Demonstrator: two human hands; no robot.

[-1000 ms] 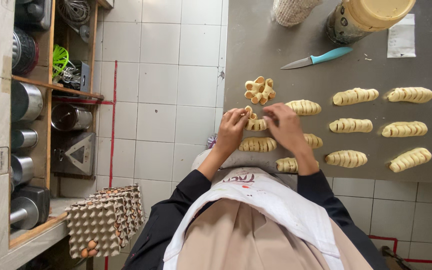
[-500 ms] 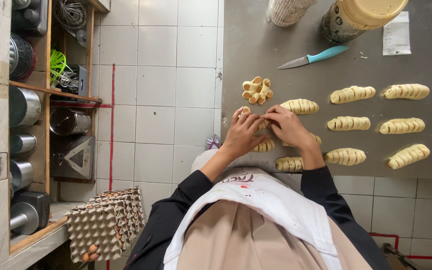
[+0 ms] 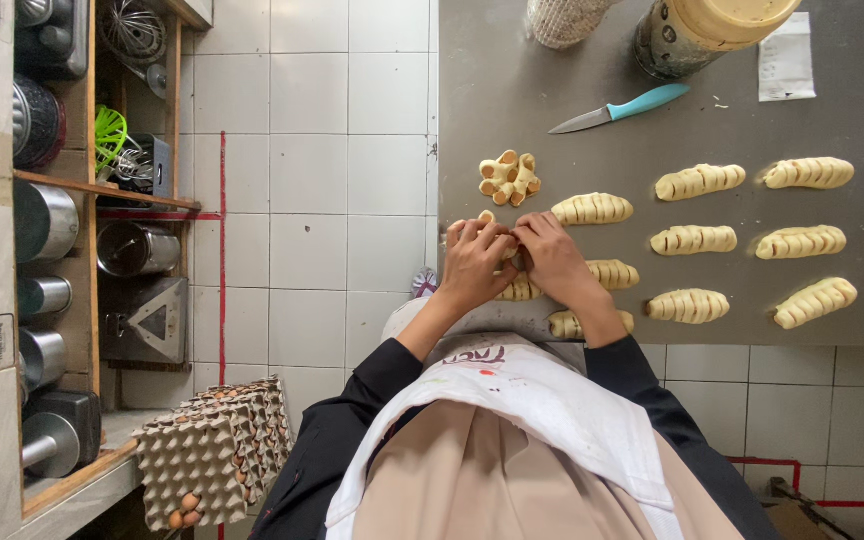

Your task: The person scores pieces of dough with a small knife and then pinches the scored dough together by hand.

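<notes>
Nearest the camera, a white apron [image 3: 512,410] over black sleeves [image 3: 352,400] fills the lower frame; both forearms reach forward to the near left part of the grey work table [image 3: 732,90]. The left hand [image 3: 474,265] and right hand [image 3: 552,258] meet over a small dough piece [image 3: 486,218], which is mostly hidden beneath them. The fingers of both hands are curled onto it, the fingertips pressed together in a pinching hold; neither palm is flat. Both wrists are bent downward, with the elbows tucked near the body.

Judgement: shaping of this kind is best done with light, even pinches, keeping the piece on the table so it does not stretch, and clear of the rolled dough piece [image 3: 613,273] just beside the right hand.

Just beyond the hands sits a finished flower-shaped dough piece [image 3: 509,178]. Further right, rows of rolled pieces lie spaced apart. At the far edge lie a teal-handled knife [image 3: 620,108] and a lidded jar [image 3: 707,30].
</notes>
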